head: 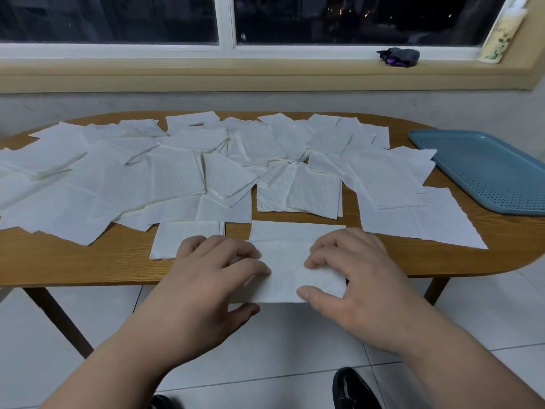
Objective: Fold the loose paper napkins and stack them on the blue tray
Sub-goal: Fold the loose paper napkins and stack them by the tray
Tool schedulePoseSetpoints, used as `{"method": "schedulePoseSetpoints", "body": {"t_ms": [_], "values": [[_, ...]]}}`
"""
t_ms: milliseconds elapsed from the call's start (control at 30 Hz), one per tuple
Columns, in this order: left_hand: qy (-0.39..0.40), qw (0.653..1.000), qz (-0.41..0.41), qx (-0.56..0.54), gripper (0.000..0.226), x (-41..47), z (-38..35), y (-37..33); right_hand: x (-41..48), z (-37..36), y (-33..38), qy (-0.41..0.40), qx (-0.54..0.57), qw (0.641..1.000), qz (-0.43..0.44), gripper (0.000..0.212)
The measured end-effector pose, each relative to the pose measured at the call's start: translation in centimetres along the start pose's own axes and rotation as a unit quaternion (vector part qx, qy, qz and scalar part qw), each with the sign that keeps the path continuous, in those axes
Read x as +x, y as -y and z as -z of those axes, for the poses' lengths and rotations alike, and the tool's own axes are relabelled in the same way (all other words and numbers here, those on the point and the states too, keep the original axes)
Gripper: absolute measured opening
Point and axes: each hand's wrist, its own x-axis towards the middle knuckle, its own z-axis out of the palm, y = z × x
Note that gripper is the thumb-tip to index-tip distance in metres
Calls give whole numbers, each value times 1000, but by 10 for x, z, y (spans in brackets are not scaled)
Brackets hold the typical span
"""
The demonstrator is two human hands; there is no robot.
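Pinching the left edge of one white napkin (283, 261), the left hand (206, 278) has curled fingers on top and its thumb beneath, where the sheet overhangs the near edge of the wooden table (88, 261). The right hand (354, 276) holds the napkin's right side, with bent fingers and the thumb pressing from above. Behind them, loose napkins (177, 172) lie overlapping across the table. The blue tray (486, 172) sits at the far right, just beside the outermost sheets.
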Motion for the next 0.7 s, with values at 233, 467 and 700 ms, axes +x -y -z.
{"method": "schedulePoseSetpoints", "body": {"t_ms": [233, 467, 700], "values": [[-64, 996, 21, -54, 22, -2, 3, -7, -5, 4, 2, 35, -53, 998, 18, 56], [-157, 969, 102, -158, 13, 6, 13, -16, 1, 7, 2, -112, 47, 992, 15, 12], [-235, 890, 221, -323, 12, 38, 40, -30, 15, 29, 22, -163, 340, 918, -122, 17]]}}
